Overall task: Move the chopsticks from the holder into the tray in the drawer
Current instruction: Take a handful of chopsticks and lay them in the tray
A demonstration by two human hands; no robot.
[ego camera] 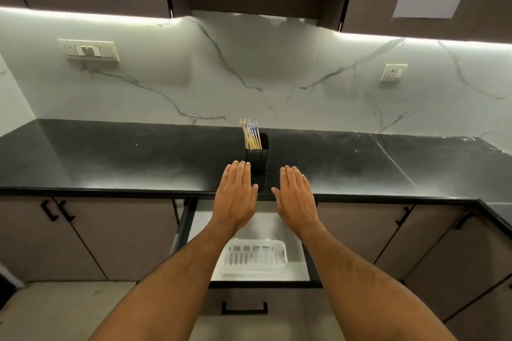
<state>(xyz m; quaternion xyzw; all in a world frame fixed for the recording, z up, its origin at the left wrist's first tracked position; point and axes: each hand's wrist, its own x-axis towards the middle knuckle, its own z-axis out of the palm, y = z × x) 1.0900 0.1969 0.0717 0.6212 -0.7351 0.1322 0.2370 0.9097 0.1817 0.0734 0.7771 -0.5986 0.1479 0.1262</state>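
Observation:
Several wooden chopsticks (251, 134) with blue-patterned tops stand bunched at the left side of a black square holder (258, 156) on the black countertop. Below the counter a drawer (185, 225) is pulled out, and a white slotted plastic tray (256, 257) lies in it with nothing visible inside. My left hand (237, 196) is held flat, palm down, just in front and left of the holder. My right hand (295, 195) is flat too, in front and right of it. Both hands hold nothing and hover over the counter's front edge.
The black countertop (110, 163) runs wide to both sides against a marble-look wall with two socket plates (90, 50). Cupboard doors with black handles (58, 210) flank the open drawer. Another drawer handle (244, 308) sits below it. Wall cabinets hang overhead.

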